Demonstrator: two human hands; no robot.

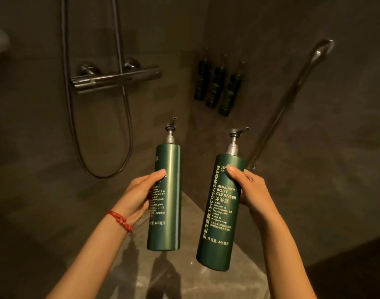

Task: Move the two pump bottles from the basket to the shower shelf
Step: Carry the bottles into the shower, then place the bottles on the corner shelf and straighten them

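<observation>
I hold two tall dark-green pump bottles upright in the air in front of me. My left hand (139,196) is wrapped around the middle of the left pump bottle (170,203). My right hand (248,189) grips the right pump bottle (219,214), labelled body cleanser, near its upper half. Both bottles hang above a pale stone corner shelf (184,277), which shows their shadows. No basket is in view.
Three dark bottles (218,86) are mounted on the wall in the corner. A chrome shower mixer bar (115,79) with a looping hose (107,147) is on the left wall. A slanted metal grab rail (288,104) runs along the right wall.
</observation>
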